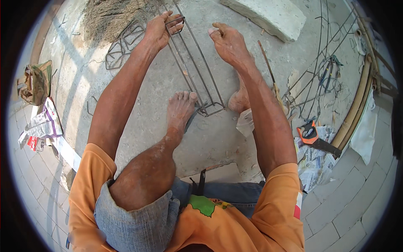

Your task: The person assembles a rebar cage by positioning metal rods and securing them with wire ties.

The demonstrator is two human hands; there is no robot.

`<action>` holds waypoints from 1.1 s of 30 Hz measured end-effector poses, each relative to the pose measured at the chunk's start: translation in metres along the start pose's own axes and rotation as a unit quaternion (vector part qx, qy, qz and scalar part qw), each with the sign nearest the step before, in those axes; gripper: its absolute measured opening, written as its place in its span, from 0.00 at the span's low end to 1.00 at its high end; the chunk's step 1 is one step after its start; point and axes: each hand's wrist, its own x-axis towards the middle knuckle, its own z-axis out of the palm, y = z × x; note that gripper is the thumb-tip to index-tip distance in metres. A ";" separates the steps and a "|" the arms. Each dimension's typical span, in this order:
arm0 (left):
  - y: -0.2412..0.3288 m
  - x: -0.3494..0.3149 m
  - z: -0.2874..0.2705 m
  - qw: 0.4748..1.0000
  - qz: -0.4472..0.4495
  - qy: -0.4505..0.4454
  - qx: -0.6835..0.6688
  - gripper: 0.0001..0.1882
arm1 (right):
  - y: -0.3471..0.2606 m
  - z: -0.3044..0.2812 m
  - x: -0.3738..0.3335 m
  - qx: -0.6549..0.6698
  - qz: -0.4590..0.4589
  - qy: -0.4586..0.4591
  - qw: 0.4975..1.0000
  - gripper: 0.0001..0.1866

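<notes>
A long rebar cage (194,54) of thin steel bars runs away from me over the concrete floor. Its near end carries a square stirrup (215,112) between my bare feet. Farther up, my left hand (161,30) has its fingers curled round another wire stirrup (175,19) on the bars. My right hand (228,44) is raised to the right of the cage, apart from it. Its fingers are curled, with thumb and forefinger close together; whether anything small is between them is hidden.
Loose bent stirrups (121,46) lie left beside a sand heap (109,19). A pale slab (268,17) sits at the far right. Rightward are another bar frame (312,73), pliers (327,71), an orange-handled handsaw (315,138) on newspaper, and bamboo poles (357,105).
</notes>
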 end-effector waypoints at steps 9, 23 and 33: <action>-0.001 -0.002 0.008 0.999 -0.001 0.036 -0.003 0.23 | 0.165 -0.185 -0.114 -0.320 0.193 -0.121 0.920 0.15; -0.086 -0.203 -0.020 0.974 -0.046 -0.120 0.187 0.32 | 0.200 -0.122 -0.160 -0.192 0.141 -0.032 0.971 0.17; -0.119 -0.203 -0.017 0.720 0.057 -0.214 0.658 0.25 | 0.059 -0.202 -0.136 -0.043 0.228 0.066 0.970 0.13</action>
